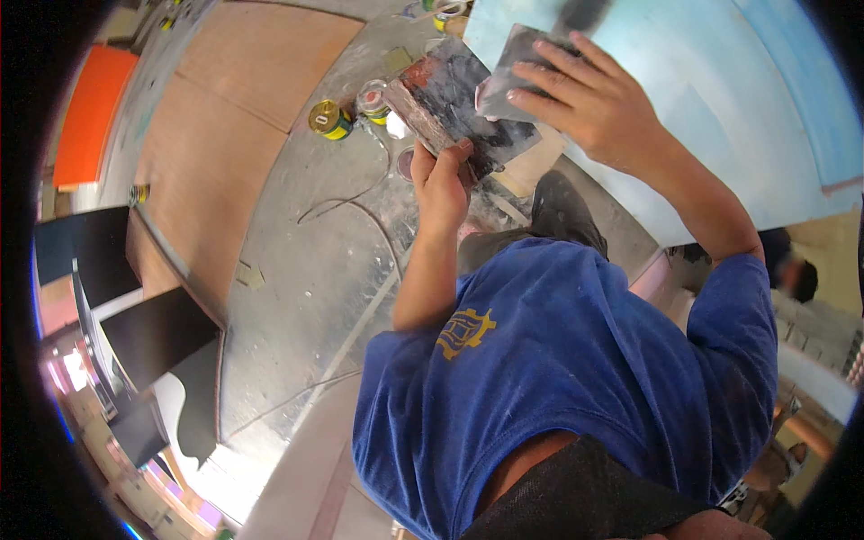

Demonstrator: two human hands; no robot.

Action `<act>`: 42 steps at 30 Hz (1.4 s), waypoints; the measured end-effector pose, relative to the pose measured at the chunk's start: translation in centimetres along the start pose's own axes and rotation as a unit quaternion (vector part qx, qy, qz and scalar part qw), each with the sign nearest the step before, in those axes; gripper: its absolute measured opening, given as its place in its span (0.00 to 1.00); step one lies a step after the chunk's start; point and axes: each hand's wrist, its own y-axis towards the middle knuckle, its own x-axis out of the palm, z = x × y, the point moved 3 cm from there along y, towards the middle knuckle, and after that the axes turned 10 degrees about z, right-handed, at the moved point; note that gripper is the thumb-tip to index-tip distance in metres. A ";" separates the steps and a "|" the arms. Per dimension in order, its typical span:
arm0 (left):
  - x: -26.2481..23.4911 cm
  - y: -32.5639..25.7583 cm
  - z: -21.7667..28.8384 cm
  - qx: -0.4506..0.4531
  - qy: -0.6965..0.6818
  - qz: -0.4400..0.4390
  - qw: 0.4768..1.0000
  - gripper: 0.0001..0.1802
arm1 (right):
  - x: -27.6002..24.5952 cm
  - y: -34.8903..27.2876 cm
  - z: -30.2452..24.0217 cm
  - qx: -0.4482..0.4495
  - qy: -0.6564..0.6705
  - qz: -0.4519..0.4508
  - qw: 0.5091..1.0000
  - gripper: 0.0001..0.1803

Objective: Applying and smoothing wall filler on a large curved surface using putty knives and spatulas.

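Observation:
My left hand (pixel 441 184) is closed on the wooden edge strip of a dark, smeared putty board (pixel 463 99), thumb over the strip. The board is tilted and streaked with grey, black and reddish paste. My right hand (pixel 589 103) holds a thin grey flat scraper (pixel 515 76), its fingers laid across the face of the blade. The scraper's lower left corner overlaps the board in this view; I cannot tell whether they touch. Beyond the right fingers, a dark smudge (pixel 583 13) marks the large light-blue panel (pixel 711 99).
A yellow-and-green can (pixel 330 120) and an open can (pixel 373 99) stand on the grey floor (pixel 306 270). A thin cable (pixel 382 236) curls across it. Brown boards (pixel 211 135) lie left, with an orange panel (pixel 94 117) beyond. Black panels (pixel 162 333) stand at lower left.

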 end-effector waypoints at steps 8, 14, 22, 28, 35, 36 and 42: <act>2.8 1.5 -1.8 -0.046 0.019 -0.044 0.998 0.20 | -0.9 -2.7 2.4 0.048 -0.056 -0.022 0.997 0.16; 4.3 3.7 -2.7 -0.058 -0.004 -0.048 0.997 0.22 | 0.2 -3.7 3.2 0.064 -0.017 -0.025 0.997 0.17; -0.2 1.4 -1.1 -0.123 -0.040 -0.087 0.988 0.25 | 1.5 -3.9 -5.2 0.229 0.098 0.116 0.962 0.24; 4.7 5.7 -0.5 -0.159 -0.005 -0.173 0.972 0.25 | 1.2 -5.9 0.0 0.359 0.073 0.127 0.922 0.21; 19.5 9.6 5.1 -0.120 0.049 -0.194 0.972 0.22 | -5.4 -11.0 10.0 0.634 0.240 0.181 0.713 0.20; 21.0 10.2 5.8 -0.115 0.047 -0.164 0.979 0.21 | -6.0 -10.7 12.0 0.597 0.236 0.246 0.727 0.17; 25.9 12.1 9.6 -0.089 0.024 -0.143 0.985 0.17 | -10.2 -5.8 18.5 0.610 0.234 0.249 0.715 0.15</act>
